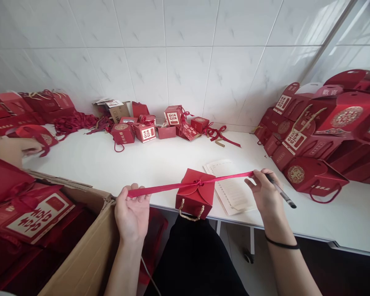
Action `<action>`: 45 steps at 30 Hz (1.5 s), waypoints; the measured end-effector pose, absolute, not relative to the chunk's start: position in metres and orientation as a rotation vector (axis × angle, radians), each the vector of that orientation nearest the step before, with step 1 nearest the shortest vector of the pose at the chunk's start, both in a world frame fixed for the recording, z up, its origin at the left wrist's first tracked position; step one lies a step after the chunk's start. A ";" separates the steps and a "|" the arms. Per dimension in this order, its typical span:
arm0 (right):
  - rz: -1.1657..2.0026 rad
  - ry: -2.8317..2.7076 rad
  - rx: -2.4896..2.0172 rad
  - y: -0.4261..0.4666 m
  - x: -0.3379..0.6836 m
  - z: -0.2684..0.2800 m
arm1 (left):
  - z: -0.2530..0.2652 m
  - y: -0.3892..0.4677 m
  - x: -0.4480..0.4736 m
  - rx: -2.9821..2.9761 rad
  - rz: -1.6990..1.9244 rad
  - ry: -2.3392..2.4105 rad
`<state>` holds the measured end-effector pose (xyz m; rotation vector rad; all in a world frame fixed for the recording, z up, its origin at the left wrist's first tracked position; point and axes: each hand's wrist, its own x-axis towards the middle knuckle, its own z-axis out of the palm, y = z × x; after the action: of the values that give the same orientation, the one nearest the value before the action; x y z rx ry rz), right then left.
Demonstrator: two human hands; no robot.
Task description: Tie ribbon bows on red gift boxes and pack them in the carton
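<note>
A red gift box point(195, 201) with gold rope handles sits at the table's front edge, before my lap. Across its top runs a red ribbon point(163, 188), knotted in the middle and pulled taut to both sides. My left hand point(132, 213) pinches one ribbon end between thumb and fingers. The other end is pinched by my right hand point(267, 193), which also carries a black pen point(282, 192) tucked between its fingers. An open notebook point(231, 187) lies beside the box, partly under the ribbon.
A cardboard carton point(83, 246) of red boxes stands at left. Stacked gift boxes point(314, 139) fill the table's right side. Small red boxes point(144, 131) and loose ribbons point(72, 123) lie along the tiled wall. Another person's hand point(32, 147) works at far left.
</note>
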<state>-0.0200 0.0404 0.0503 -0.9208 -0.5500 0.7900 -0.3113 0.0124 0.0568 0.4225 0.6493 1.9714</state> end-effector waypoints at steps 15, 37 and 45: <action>0.550 -0.571 -0.961 0.014 0.009 0.051 | 0.085 0.018 -0.310 0.405 2.103 0.560; 0.298 -0.668 -1.079 0.002 0.039 0.057 | 0.102 0.059 -0.305 0.544 1.983 0.461; 0.202 -0.871 -1.584 -0.024 0.055 0.048 | 0.059 0.067 -0.307 0.954 1.935 1.066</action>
<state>0.0554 -0.0237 0.0476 -1.5842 -0.8713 0.2019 -0.3067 0.0666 0.0588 0.9535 1.0659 1.9351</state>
